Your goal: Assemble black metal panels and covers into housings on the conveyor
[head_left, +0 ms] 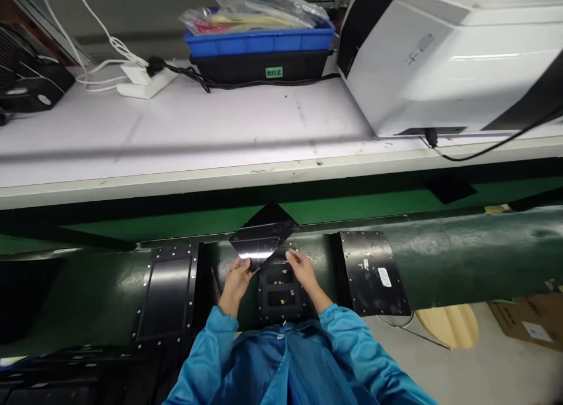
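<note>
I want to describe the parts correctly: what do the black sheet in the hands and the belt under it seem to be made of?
Black sheet: probably thin glossy plastic film; it mirrors the light in a bright band. Belt: likely dark green rubber or PVC with a dull sheen and scuffs.

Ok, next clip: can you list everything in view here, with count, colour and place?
black sheet: one, glossy black, lifted at a tilt over the belt, held by both hands
black fixture plate: one, black with small openings, on the belt under the hands
black panels: two, black with pale rivets, on the belt left and right of the fixture
conveyor belt: one, dark green, across the middle
workbench: one, white, behind the belt
blue tray: one, blue, holding plastic bags, stacked on a black tray, bench rear
power strip: one, white, bench left
white machine: one, white, bench right
left hand: fingers on the sheet's lower edge
right hand: fingers on the sheet's lower right edge
</note>
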The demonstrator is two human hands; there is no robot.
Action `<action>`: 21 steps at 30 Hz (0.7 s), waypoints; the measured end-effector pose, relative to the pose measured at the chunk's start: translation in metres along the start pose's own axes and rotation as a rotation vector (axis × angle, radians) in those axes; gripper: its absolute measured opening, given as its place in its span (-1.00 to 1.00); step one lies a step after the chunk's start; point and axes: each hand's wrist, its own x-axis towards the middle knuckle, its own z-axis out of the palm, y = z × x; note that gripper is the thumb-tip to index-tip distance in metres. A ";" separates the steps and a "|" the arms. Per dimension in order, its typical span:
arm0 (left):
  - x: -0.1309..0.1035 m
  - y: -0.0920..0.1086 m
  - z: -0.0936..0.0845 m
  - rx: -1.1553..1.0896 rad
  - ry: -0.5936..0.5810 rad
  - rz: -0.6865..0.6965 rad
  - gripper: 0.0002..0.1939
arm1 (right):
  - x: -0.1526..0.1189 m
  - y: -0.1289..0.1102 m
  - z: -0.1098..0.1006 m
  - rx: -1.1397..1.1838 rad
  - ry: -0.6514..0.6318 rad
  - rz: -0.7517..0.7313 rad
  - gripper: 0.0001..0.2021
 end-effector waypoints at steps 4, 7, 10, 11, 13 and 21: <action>-0.061 -0.065 -0.013 -0.046 -0.024 -0.114 -0.54 | -0.027 -0.006 0.020 0.463 -0.233 0.139 -0.47; -0.092 -0.103 -0.027 0.034 0.033 -0.281 -0.49 | -0.048 0.013 0.022 0.464 -0.111 0.085 -0.52; -0.110 -0.124 -0.043 0.086 0.058 -0.460 -0.49 | -0.058 0.041 0.013 0.405 -0.029 0.052 -0.50; -0.114 -0.127 -0.048 0.098 0.057 -0.497 -0.51 | -0.058 0.049 0.009 0.398 -0.034 0.069 -0.50; -0.116 -0.131 -0.059 0.157 0.070 -0.502 -0.50 | -0.054 0.062 0.001 0.389 -0.086 0.129 -0.52; -0.073 -0.119 -0.079 0.897 0.421 0.118 -0.37 | -0.020 0.071 -0.004 0.263 -0.176 0.147 -0.51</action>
